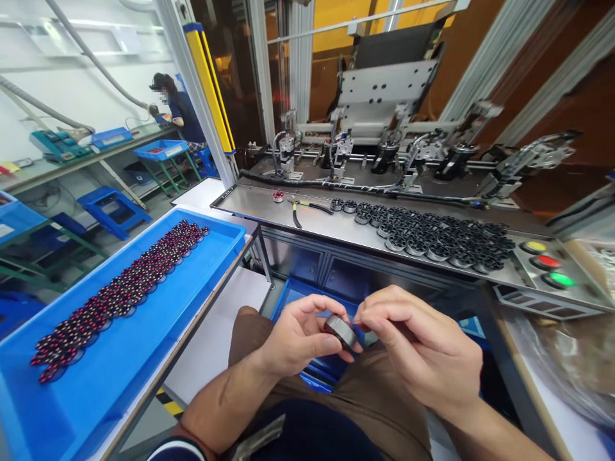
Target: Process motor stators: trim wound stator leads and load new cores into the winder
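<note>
My left hand (300,336) is closed around a motor stator (341,331), a short grey metal ring, held tilted above my lap. Close to the stator's right side is my right hand (423,355), its thumb and forefinger pressed together in a pinch. Whatever is between those fingertips, possibly a thin wire, is too small to make out. On the metal bench ahead lie side cutters (314,206) with black and green handles. Left of them sits a single stator with red windings (278,197). Rows of black-and-grey stators (432,234) cover the bench's right part.
A blue tray (202,282) at my left holds many stators with red and black windings. Behind the bench stands a machine with several clamping fixtures (341,153). A button box (548,262) is at the right. A co-worker (185,115) sits far left.
</note>
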Demonstrator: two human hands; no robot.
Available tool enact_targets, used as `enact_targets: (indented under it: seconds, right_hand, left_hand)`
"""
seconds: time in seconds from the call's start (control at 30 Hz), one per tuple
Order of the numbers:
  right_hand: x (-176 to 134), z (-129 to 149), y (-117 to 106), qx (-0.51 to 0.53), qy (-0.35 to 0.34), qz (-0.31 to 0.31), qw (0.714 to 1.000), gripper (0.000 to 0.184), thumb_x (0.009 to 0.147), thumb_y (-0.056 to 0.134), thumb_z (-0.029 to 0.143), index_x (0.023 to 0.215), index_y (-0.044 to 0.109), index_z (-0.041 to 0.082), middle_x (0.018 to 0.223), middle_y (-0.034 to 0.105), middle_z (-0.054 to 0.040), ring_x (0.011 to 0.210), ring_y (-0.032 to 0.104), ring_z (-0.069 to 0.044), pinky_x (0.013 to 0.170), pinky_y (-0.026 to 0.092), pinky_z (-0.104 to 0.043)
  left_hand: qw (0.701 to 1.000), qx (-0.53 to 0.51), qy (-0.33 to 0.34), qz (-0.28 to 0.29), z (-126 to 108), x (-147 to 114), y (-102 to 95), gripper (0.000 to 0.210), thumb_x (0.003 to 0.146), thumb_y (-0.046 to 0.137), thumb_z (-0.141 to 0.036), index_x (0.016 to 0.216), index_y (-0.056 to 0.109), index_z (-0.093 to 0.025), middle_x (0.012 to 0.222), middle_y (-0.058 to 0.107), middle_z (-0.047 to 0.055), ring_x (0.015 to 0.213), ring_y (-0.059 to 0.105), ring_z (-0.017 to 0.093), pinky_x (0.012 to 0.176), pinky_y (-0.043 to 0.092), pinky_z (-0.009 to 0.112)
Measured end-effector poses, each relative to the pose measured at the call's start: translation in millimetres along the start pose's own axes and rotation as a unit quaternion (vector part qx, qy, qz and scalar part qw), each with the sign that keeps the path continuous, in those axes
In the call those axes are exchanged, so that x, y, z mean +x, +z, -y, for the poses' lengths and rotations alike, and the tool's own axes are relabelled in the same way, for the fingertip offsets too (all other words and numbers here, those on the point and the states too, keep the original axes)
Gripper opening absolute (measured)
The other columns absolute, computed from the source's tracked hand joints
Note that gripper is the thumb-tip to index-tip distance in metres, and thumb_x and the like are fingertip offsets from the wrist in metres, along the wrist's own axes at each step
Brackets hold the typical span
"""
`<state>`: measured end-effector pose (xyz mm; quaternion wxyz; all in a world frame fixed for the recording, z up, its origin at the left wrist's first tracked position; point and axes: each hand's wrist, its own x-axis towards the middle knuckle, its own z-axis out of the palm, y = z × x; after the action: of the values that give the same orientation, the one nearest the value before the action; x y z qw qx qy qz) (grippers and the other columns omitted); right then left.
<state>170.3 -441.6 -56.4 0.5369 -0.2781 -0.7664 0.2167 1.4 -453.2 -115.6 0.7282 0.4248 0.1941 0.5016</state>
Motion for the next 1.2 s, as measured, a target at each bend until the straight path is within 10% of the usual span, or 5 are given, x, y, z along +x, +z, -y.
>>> enact_targets:
  seconds: [0.27,0.5,0.73,0.97,1.2]
  right_hand:
    - [-17.6,18.1,21.6,0.083,0.207,-0.065,0.973,0.025,0.092,0.066,0.025,0.068,0.065,0.020,0.065,0.061,-0.0004,0.060,0.056,-0.013,0.056,0.045,-0.022]
    - [-30.0,15.3,48.4,0.401,0.449,-0.046,0.797,0.040,0.074,0.084,0.051,0.060,0.068,0.017,0.057,0.059,-0.0016,0.051,0.048,-0.010,0.050,0.040,-0.020]
    - [-28.2,6.9,47.5,0.524,0.425,0.014,0.739,0.048,0.083,0.067,0.066,0.087,0.078,0.019,0.077,0.068,-0.0088,0.069,0.060,-0.020,0.064,0.055,-0.031]
    - [-34.7,-6.0,46.3,0.392,0.330,0.001,0.859,0.033,0.084,0.073,0.051,0.099,0.075,0.022,0.091,0.071,-0.0094,0.084,0.067,-0.024,0.076,0.058,-0.036]
    - [-44.2,-20.9,32.7,0.053,0.048,-0.066,0.995,0.036,0.081,0.074,0.010,0.114,0.068,0.025,0.100,0.066,-0.0075,0.090,0.063,-0.022,0.079,0.056,-0.035]
  left_hand:
    - [0.981,0.035,0.178,-0.064,-1.6,6.4,-6.6,0.030,0.067,0.089,-0.019,0.090,0.070,-0.020,0.109,0.067,0.004,0.093,0.070,0.014,0.085,0.057,0.028]
    - [0.979,0.035,0.198,-0.037,-7.1,9.5,-12.9,0.027,0.067,0.088,-0.017,0.087,0.070,-0.018,0.109,0.070,0.006,0.097,0.071,0.017,0.086,0.059,0.029]
    - [0.981,0.054,0.184,-0.010,-7.9,7.5,-15.1,0.024,0.070,0.086,-0.016,0.086,0.068,-0.018,0.109,0.066,0.007,0.082,0.071,0.015,0.053,0.054,0.016]
    - [0.937,0.257,0.226,-0.071,-21.8,-1.8,-14.7,0.066,0.054,0.095,-0.038,0.112,0.067,-0.023,0.125,0.063,0.010,0.122,0.057,0.027,0.108,0.045,0.041]
    - [0.932,0.338,0.111,-0.073,-26.1,-8.1,-4.8,0.047,0.072,0.083,-0.045,0.105,0.072,-0.014,0.097,0.073,0.010,0.083,0.065,0.018,0.079,0.052,0.029]
